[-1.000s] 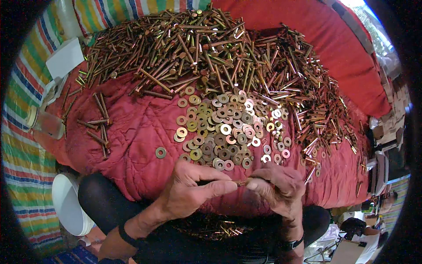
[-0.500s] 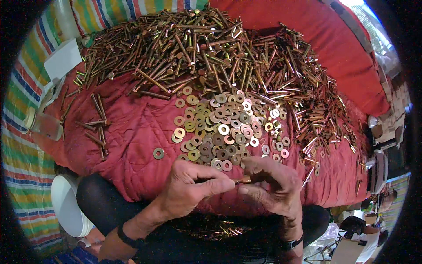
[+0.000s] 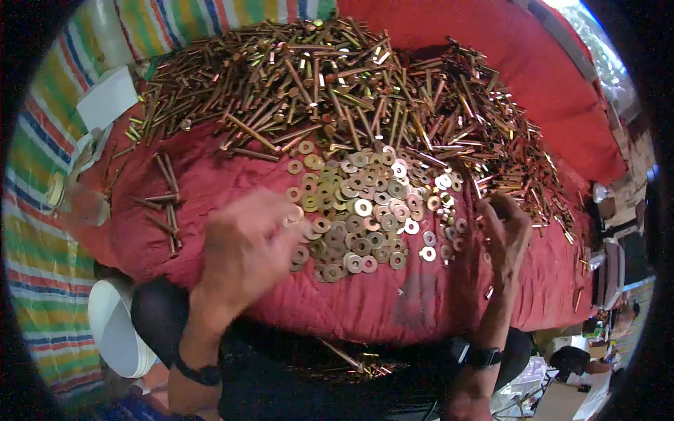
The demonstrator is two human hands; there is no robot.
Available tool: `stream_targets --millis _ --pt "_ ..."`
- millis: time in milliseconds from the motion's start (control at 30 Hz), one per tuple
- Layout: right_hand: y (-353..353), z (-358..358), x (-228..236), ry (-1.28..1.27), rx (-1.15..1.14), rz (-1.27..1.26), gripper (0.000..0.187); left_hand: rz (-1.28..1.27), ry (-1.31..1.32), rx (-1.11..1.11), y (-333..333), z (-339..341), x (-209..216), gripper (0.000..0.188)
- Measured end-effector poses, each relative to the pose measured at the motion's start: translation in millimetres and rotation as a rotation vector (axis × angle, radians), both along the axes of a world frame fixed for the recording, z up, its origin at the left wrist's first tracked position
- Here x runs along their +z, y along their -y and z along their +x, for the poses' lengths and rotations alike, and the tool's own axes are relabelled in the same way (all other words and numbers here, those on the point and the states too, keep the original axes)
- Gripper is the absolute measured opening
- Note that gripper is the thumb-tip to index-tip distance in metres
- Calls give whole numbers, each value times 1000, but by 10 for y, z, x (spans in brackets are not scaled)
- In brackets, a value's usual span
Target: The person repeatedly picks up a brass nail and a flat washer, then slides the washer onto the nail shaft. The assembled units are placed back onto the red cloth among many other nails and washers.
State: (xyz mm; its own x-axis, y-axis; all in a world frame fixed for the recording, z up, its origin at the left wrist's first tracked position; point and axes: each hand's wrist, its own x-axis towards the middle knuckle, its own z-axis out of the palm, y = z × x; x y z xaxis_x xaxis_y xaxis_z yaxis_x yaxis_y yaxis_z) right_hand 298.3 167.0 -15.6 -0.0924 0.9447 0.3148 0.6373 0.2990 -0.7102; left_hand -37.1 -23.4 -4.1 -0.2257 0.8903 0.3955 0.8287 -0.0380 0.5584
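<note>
Loose flat metal washers (image 3: 363,208) lie heaped on the red quilted cloth (image 3: 210,175) in front of me. My left hand (image 3: 246,245), smeared by motion, is over the left edge of this heap. A washer (image 3: 295,215) shows at its fingertips; whether they grip it is unclear. Out to the right, my right hand (image 3: 504,235) is closed, its fingers curled down beside the long bolts (image 3: 519,179). What its fingertips hold, if anything, is hidden. Below, a long bolt (image 3: 342,355) shows above a small pile of bolts (image 3: 378,369) between my legs.
A large mound of brassy bolts (image 3: 302,77) spreads across the back. Several bolts (image 3: 167,200) lie apart at left, near a clear jar (image 3: 88,205) and a white card (image 3: 107,98). A white bucket (image 3: 116,330) stands by my left knee. Another person (image 3: 572,365) is far right.
My hands were together in front of the washers, fingers on a small metal piece. They have parted: left went left and up to the washers, right went right and up toward the bolts.
</note>
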Motion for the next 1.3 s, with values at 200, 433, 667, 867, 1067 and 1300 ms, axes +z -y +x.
stream_targets --millis 200,433,667,867,1067,1300 --pt "-422 194 -439 615 -69 427 38 -13 -274 484 -157 -686 -307 37" --pt "-375 38 -410 535 -18 389 30 106 -369 369 -383 -774 -587 44" --pt "237 -260 210 -76 304 -75 18 136 -575 221 -533 -806 -691 41" --pt "886 -509 142 -69 505 -133 20 220 -632 290 -503 -780 -543 28" --pt "1040 -559 -40 202 557 -27 23 248 98 109 -413 -278 -113 17" --pt "1024 -573 -185 352 518 44 20 -150 1155 -68 -91 283 180 21"
